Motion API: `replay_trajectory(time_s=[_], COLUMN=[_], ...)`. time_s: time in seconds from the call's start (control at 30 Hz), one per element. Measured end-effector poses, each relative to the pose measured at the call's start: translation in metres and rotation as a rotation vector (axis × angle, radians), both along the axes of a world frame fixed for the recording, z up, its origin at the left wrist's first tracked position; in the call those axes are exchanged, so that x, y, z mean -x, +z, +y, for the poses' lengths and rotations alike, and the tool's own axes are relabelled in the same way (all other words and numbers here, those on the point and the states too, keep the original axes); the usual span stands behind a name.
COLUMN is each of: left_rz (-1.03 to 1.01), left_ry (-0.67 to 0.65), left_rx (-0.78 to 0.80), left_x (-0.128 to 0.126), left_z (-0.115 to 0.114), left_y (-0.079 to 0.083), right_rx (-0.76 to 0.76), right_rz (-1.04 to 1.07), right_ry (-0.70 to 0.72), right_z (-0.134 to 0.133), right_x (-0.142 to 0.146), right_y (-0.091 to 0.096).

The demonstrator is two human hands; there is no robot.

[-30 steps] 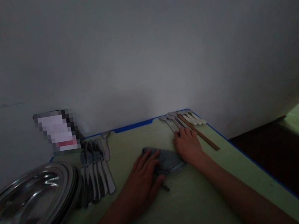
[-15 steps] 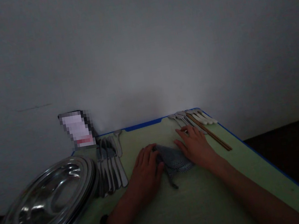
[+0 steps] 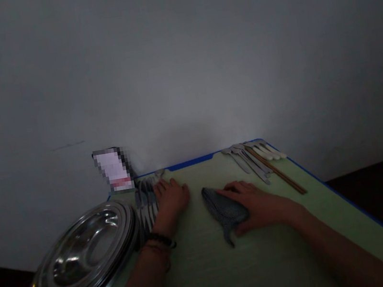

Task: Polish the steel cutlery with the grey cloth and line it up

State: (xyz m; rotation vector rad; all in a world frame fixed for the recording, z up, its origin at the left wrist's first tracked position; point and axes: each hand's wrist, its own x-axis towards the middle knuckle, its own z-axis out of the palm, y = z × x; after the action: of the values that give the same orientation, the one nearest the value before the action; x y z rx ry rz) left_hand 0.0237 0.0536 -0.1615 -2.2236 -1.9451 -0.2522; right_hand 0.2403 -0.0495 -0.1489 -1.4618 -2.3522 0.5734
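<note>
My left hand [image 3: 169, 199] lies on the row of steel cutlery [image 3: 145, 204] at the table's left; its fingers curl over the pieces, and whether it grips one is hidden. A dark bracelet circles that wrist. My right hand [image 3: 255, 203] rests on a folded grey cloth [image 3: 224, 212] in the middle of the green table [image 3: 211, 266], its fingers holding the cloth's right side. A second set of spoons [image 3: 248, 158] and a pair of brown chopsticks [image 3: 278, 172] lies at the far right corner, beyond my right hand.
A stack of round steel compartment plates [image 3: 82, 258] sits at the table's left edge. A blurred white card [image 3: 113, 169] leans against the grey wall behind the cutlery. The table has a blue rim, and dark floor lies to its right.
My left hand left the cloth and moved left onto the steel cutlery. My right hand slid from near the spoons onto the cloth. The view shifted left.
</note>
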Motion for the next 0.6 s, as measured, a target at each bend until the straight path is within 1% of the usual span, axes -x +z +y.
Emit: replay_trajectory(time_s=[0.07, 0.2, 0.37, 0.5, 0.6], left_rz=[0.008, 0.001, -0.019, -0.037, -0.049], left_ry=[-0.018, -0.103, -0.165, -0.177, -0.168], left_rx=[0.003, 0.008, 0.019, 0.032, 0.038], left_x=[-0.002, -0.006, -0.005, -0.003, -0.005], left_z=[-0.001, -0.005, -0.006, -0.017, -0.031], left_y=[0.000, 0.003, 0.006, 0.009, 0.013], right_rx=[-0.005, -0.078, -0.021, 0.018, 0.035], right_rz=[0.028, 0.126, 0.242, 0.291, 0.453], right_ry=[-0.008, -0.092, -0.142, -0.260, -0.408], right_z=[0.002, 0.009, 0.017, 0.023, 0.026], right_x=[-0.007, -0.010, -0.011, -0.012, -0.008], right_y=[0.003, 0.004, 0.001, -0.003, -0.004])
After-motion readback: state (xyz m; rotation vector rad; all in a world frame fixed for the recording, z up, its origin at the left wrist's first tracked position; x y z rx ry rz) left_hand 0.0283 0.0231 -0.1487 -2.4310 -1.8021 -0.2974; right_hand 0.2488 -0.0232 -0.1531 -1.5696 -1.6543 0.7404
